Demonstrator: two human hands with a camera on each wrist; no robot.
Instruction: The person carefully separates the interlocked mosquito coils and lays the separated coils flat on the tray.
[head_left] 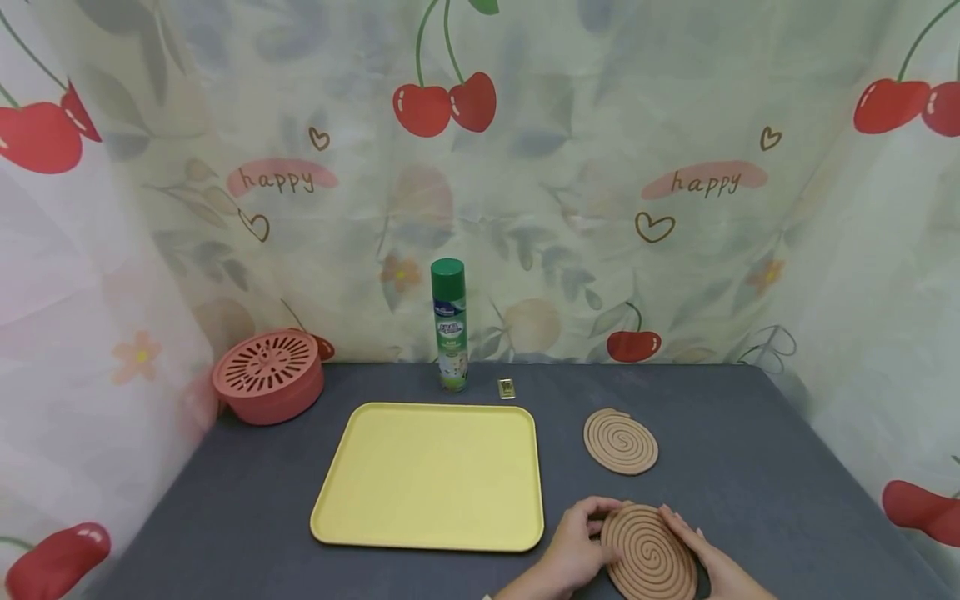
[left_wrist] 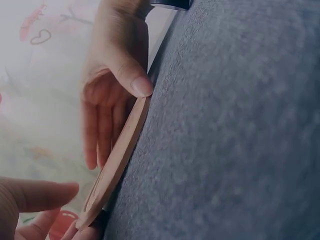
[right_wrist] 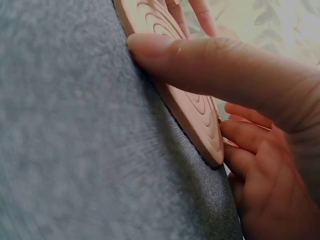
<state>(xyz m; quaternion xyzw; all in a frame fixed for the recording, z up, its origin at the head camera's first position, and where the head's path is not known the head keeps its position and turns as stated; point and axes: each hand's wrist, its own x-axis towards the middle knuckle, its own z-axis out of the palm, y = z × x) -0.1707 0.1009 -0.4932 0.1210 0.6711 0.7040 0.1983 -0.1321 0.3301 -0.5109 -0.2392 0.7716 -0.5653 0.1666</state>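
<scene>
Tan and spiral-grooved, the coil (head_left: 651, 553) we see at the lower right of the frame is pinched at its left edge by the left hand (head_left: 576, 542), while the right hand (head_left: 708, 557) touches its rim with thumb and straightened fingers. Beyond it we find a second coil (head_left: 621, 442), then a yellow tray (head_left: 427, 479) at lower centre, a green-capped can (head_left: 450, 327) above that, and a pink vented box (head_left: 281, 405) at left.

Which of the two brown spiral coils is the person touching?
The front coil, at the bottom of the head view: the left grip holds its edge and the right grip touches it. The rear coil lies untouched on the table.
</scene>
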